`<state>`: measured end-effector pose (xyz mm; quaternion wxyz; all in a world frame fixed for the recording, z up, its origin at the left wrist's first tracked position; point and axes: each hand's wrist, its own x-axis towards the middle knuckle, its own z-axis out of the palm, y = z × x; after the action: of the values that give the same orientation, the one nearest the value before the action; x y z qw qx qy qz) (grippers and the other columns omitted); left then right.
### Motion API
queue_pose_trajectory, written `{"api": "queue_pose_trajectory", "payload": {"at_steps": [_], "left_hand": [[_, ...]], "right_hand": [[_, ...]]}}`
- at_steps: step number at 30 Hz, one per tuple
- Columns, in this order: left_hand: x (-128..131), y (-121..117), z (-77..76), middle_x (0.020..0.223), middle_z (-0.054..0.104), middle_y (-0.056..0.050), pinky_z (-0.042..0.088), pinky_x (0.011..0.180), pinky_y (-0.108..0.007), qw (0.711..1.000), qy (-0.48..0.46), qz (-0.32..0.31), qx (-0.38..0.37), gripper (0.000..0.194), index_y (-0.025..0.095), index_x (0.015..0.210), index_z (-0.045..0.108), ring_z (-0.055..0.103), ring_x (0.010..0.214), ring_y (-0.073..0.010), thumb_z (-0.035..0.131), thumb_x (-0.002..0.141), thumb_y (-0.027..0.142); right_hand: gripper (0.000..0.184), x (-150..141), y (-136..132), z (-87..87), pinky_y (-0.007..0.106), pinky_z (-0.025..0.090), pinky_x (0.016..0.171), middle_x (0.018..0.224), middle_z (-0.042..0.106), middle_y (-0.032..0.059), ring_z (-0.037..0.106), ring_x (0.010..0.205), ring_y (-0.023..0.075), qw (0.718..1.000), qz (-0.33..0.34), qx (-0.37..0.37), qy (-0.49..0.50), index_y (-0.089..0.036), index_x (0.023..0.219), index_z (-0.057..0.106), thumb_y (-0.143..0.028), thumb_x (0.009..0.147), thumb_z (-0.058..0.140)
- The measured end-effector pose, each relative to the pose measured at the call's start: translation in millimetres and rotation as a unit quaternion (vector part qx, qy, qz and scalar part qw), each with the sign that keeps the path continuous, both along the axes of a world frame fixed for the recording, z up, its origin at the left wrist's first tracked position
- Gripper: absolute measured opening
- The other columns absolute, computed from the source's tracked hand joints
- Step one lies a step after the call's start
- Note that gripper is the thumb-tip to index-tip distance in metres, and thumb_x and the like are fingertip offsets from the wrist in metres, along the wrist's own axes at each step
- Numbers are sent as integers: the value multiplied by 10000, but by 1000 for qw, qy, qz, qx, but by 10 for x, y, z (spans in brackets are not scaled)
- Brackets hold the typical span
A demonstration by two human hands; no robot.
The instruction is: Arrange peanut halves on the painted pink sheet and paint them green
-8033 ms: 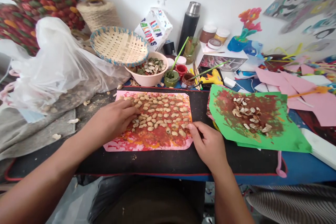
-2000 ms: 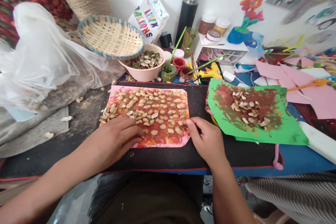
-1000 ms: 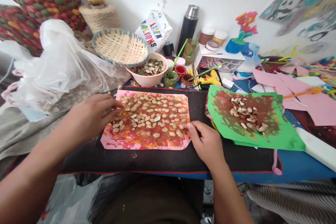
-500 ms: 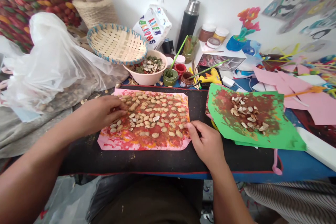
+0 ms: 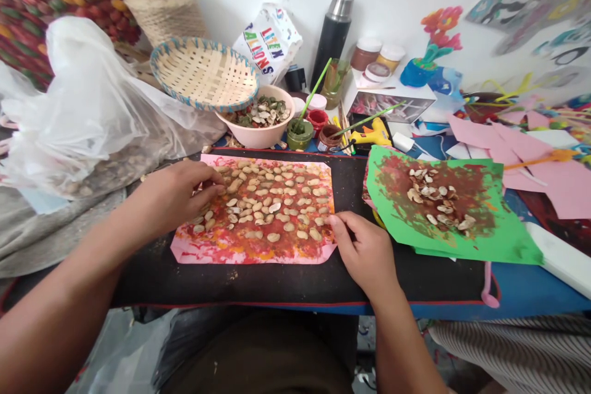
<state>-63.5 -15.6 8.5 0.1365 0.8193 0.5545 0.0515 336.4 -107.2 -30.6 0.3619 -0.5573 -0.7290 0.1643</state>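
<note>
Peanuts (image 5: 273,237) covered the upper and middle parts of the painted pink paper (image 5: 203,252), work seemingly well along, its lower band yet unfilled. The right hand (image 5: 364,252) pinched the paper's right edge; the left hand (image 5: 178,194), fingers bunched at upper left, hid any hold. Two seconds earlier, it lay lower.

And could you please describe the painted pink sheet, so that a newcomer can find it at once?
Find the black mat with a red border. On it, the left hand is over one end of the pink sheet and the right hand at the other. Its red and orange paint is strewn with peanut shells, whereas the green sheet beside it carries only a small cluster.
</note>
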Motion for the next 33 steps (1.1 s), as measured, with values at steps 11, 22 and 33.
{"api": "queue_pose_trajectory", "payload": {"at_steps": [11,22,33], "left_hand": [[137,-55,-61,1092,922,-107,662,1004,-432,996,-19,-86,-6,412,292,1039,898,834,1031,-318,578,1130,534],[160,-71,-58,1074,938,-91,655,947,-448,998,-35,-33,-39,482,325,1005,874,851,1006,-345,557,1116,672],[136,-124,-84,1154,938,-105,661,971,-465,1000,-21,-14,6,454,310,1133,870,852,1059,-350,551,1129,633]], "right_hand": [[396,-10,0,13,296,599,697,827,883,53,852,725,243,1000,-1,-1,-1,-257,947,839,-369,1253,614],[368,-4,-3,20,299,600,693,817,879,44,847,717,239,1000,-2,-6,7,-257,940,844,-346,1229,635],[342,-17,-3,39,292,593,692,828,887,45,861,727,240,1000,3,0,8,-253,950,839,-309,1225,644]]}}
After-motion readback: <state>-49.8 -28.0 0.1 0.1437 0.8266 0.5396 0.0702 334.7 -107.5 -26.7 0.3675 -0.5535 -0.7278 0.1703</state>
